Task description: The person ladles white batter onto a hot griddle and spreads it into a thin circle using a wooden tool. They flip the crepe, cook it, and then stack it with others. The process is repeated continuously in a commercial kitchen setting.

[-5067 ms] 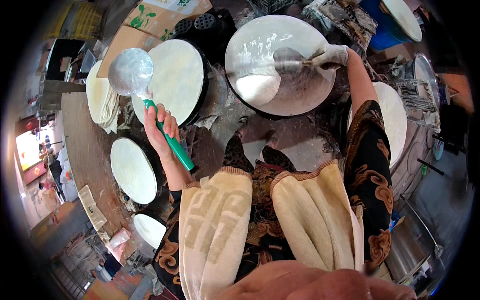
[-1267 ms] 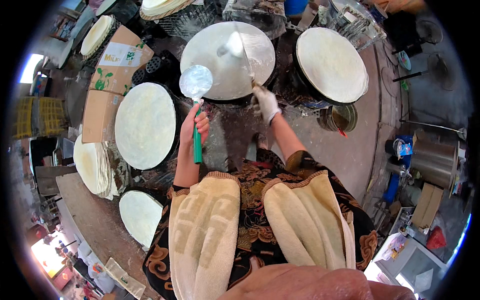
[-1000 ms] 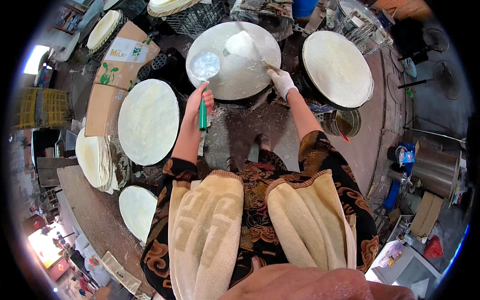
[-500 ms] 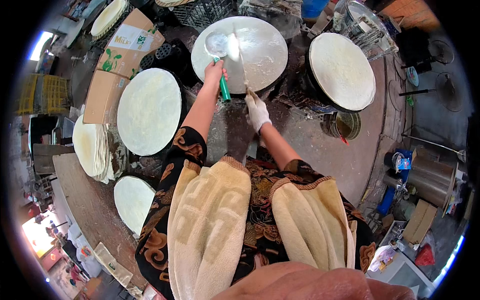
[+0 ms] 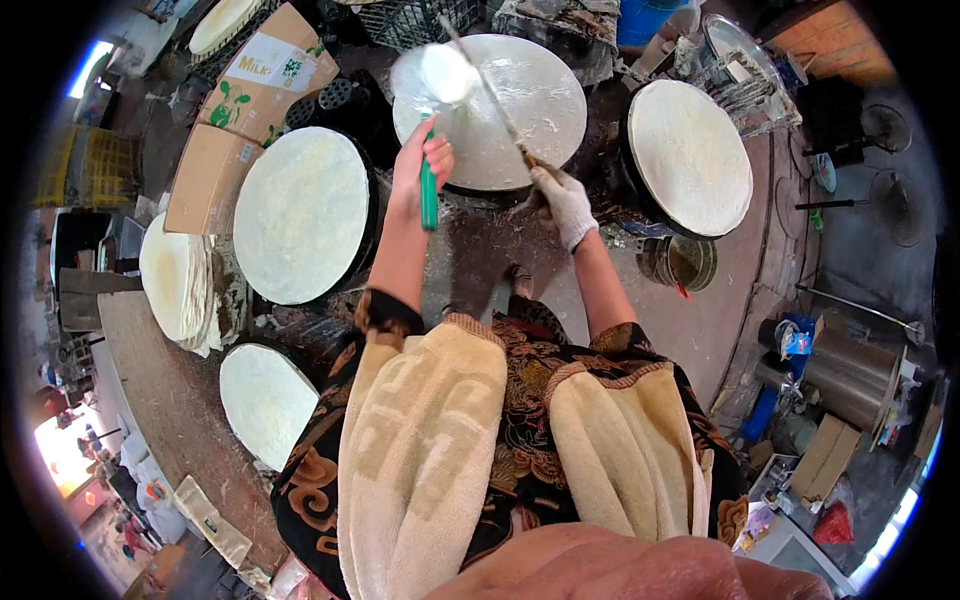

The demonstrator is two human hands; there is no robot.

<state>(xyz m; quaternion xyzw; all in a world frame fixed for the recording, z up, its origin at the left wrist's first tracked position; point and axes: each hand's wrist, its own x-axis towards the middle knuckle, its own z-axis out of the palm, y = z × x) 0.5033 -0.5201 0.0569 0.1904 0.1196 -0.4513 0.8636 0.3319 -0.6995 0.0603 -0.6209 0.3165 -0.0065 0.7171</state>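
Left hand (image 5: pixel 408 166) holding green-handled ladle (image 5: pixel 429 190), right hand (image 5: pixel 568 206) holding stick (image 5: pixel 489 90)

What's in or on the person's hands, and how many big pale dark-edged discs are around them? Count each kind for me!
Ladle: 1
Long thin tool: 1
Glove: 1
Pale dark-edged discs: 4
Total: 7

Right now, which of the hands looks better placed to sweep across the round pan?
Probably the gloved right hand: it grips a long thin tool angled over the pan; the left hand holds a green-handled ladle.
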